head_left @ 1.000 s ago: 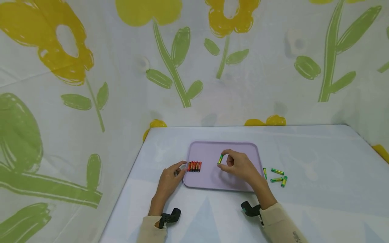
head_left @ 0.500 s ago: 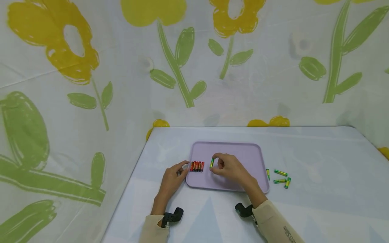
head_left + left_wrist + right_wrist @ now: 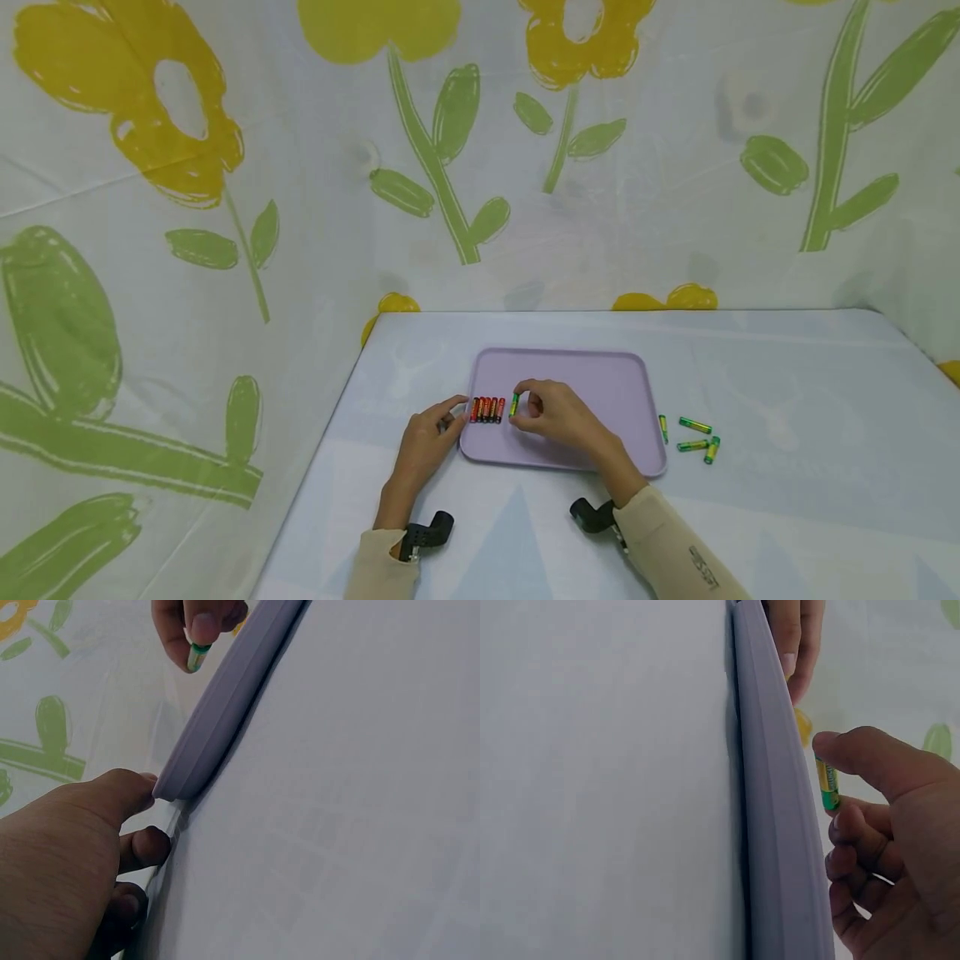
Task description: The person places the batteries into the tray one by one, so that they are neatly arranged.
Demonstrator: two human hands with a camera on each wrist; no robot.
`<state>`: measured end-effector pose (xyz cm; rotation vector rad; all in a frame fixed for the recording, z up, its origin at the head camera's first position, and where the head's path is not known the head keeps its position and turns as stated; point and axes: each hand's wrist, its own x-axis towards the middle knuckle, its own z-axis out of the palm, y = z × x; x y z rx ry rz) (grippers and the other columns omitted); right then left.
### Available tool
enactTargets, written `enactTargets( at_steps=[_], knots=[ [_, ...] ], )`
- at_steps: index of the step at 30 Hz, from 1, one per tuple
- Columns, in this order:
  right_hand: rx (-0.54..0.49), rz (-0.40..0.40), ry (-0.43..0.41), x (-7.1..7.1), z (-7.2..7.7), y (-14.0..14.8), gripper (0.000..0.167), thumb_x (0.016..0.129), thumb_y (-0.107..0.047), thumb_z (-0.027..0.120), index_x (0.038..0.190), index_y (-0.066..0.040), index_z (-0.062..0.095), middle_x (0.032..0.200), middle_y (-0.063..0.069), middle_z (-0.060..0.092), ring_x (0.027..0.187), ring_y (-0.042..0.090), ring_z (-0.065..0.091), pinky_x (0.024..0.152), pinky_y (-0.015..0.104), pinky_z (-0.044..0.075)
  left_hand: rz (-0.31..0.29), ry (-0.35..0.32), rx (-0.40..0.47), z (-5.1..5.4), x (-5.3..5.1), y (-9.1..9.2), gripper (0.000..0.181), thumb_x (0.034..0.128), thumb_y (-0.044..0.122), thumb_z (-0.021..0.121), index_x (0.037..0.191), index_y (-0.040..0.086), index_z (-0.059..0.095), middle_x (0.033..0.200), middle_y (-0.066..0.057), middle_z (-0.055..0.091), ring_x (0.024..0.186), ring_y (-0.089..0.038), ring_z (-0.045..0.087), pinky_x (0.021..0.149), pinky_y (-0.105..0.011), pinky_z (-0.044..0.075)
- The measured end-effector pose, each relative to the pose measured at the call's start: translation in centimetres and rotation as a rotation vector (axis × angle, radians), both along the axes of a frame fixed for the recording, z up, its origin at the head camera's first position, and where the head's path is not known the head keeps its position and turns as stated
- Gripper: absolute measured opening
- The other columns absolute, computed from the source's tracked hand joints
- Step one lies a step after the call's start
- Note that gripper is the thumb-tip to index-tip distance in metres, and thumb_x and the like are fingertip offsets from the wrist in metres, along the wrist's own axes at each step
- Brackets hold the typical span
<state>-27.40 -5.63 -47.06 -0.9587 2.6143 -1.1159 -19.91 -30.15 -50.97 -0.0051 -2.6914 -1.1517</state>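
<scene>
Head view: red batteries [image 3: 487, 410] lie on the tray [image 3: 585, 375] between the hands [image 3: 426, 443] [image 3: 564, 414].

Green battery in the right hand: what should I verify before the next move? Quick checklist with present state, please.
1. Grip: ok. The right hand pinches the green battery between fingertips.
2. Position: ok. In the head view it is over the purple tray, just right of the red-and-black batteries.
3. Row: ok. Red-and-black batteries lie side by side.
4. Left hand out of the way: ok, at the tray's left rim.
5. Green battery touching the tray: cannot tell.
6. Loose green batteries lined up: not ok, scattered.
</scene>
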Motion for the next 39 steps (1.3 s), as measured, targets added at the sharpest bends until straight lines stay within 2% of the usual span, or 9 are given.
enactTargets(
  at_steps=[11, 22, 31, 39],
  knots=[
    [0.001, 0.032, -0.025, -0.2, -0.7, -0.8, 0.038, 0.085, -0.023, 0.082, 0.116, -0.007, 0.067, 0.067, -0.005, 0.05, 0.06, 0.007, 0.044, 0.056, 0.026, 0.037, -0.007, 0.021, -0.01, 0.1, -0.1, 0.1, 0.031, 0.0965, 0.023, 0.069, 0.127, 0.019, 0.07, 0.072, 0.013, 0.059, 0.059, -0.007, 0.047, 0.055, -0.026, 0.04],
    [0.018, 0.026, -0.034, -0.4, -1.5, -1.0, 0.036, 0.085, -0.024, 0.083, 0.114, -0.009, 0.067, 0.065, -0.006, 0.048, 0.059, 0.006, 0.042, 0.056, 0.026, 0.035, 0.002, 0.005, -0.012, 0.2, -0.1, 0.2, 0.031, 0.0971, 0.023, 0.068, 0.127, 0.02, 0.07, 0.073, 0.012, 0.058, 0.062, -0.008, 0.047, 0.057, -0.026, 0.04],
    [0.041, 0.026, -0.014, -0.7, -1.6, -1.1, 0.037, 0.085, -0.024, 0.082, 0.115, -0.008, 0.068, 0.065, -0.006, 0.049, 0.06, 0.007, 0.043, 0.059, 0.028, 0.037, -0.014, 0.044, -0.022, 0.2, -0.1, 0.3, 0.031, 0.0964, 0.022, 0.069, 0.127, 0.018, 0.07, 0.073, 0.01, 0.059, 0.061, -0.007, 0.047, 0.055, -0.026, 0.041],
    [0.053, 0.036, -0.062, -0.5, -1.0, -0.8, 0.044, 0.087, -0.025, 0.08, 0.124, -0.007, 0.065, 0.069, -0.005, 0.052, 0.062, 0.008, 0.045, 0.059, 0.028, 0.039, 0.011, -0.002, -0.015, 0.1, 0.0, 0.1, 0.031, 0.0964, 0.025, 0.069, 0.128, 0.021, 0.07, 0.073, 0.012, 0.058, 0.061, -0.008, 0.047, 0.056, -0.026, 0.04]
  ],
)
